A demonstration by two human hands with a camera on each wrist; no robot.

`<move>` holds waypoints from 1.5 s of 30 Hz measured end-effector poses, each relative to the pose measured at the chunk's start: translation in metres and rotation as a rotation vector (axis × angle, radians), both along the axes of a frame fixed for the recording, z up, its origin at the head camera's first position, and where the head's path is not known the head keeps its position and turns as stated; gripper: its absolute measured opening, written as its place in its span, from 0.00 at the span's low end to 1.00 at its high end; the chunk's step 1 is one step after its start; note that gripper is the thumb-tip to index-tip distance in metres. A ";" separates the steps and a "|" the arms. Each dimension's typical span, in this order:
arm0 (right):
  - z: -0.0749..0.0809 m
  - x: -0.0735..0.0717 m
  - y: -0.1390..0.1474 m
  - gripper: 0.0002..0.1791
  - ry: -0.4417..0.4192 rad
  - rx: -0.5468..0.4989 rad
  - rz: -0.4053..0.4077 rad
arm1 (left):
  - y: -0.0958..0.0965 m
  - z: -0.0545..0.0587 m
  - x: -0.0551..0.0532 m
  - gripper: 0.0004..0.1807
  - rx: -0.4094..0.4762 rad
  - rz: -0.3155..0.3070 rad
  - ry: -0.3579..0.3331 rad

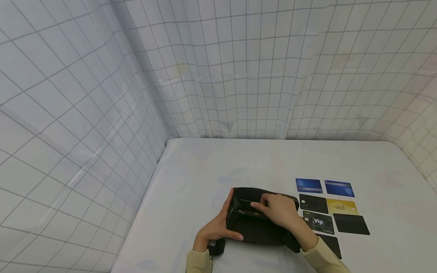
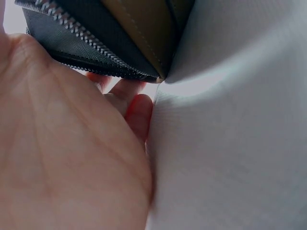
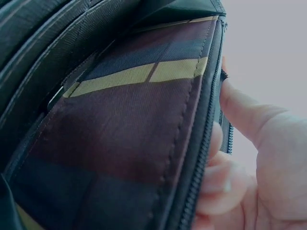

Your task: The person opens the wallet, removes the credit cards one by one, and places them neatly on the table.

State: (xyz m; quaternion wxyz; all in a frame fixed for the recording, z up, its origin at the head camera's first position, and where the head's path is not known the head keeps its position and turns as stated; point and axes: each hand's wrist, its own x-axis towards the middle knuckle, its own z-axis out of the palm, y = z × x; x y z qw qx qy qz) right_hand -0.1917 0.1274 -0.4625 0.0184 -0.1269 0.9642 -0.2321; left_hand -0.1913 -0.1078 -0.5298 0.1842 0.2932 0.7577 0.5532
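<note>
A black zip-around wallet (image 1: pixel 256 231) lies spread on the white table, its inside facing up. My left hand (image 1: pixel 218 227) holds its left end, thumb along the front and fingers at the side. In the left wrist view the palm (image 2: pixel 72 143) is beside the wallet's zipped corner (image 2: pixel 96 43). My right hand (image 1: pixel 281 210) reaches over the right end, thumb and bent fingers at the inner compartment. The right wrist view shows the plaid lining (image 3: pixel 115 129), with the curled fingers (image 3: pixel 220 187) at the zipper edge; part of their grip is hidden.
Several cards lie right of the wallet: two blue cards, one of them the left blue card (image 1: pixel 308 185), a yellow card (image 1: pixel 341 207), a black VIP card (image 1: pixel 319 222) and plain black ones. My right forearm partly covers the nearest black card (image 1: pixel 332 244). Gridded white curtains (image 1: pixel 239 76) enclose the table.
</note>
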 end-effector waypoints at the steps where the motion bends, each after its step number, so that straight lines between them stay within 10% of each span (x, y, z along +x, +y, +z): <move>1: 0.000 0.000 0.000 0.17 0.005 0.000 0.005 | 0.000 0.004 0.001 0.68 0.003 -0.002 -0.006; 19: -0.002 -0.003 -0.002 0.15 0.006 -0.014 0.038 | 0.000 0.019 0.005 0.67 -0.031 -0.011 -0.023; 27: -0.002 -0.003 -0.001 0.15 0.011 -0.018 0.047 | -0.002 -0.013 -0.006 0.69 -0.040 0.009 -0.001; 36: -0.003 -0.003 0.000 0.17 0.024 -0.037 0.052 | 0.000 0.016 0.004 0.67 -0.011 -0.012 -0.012; 45: -0.005 -0.002 0.004 0.17 0.122 -0.057 0.121 | 0.001 0.018 0.005 0.67 -0.014 -0.016 -0.019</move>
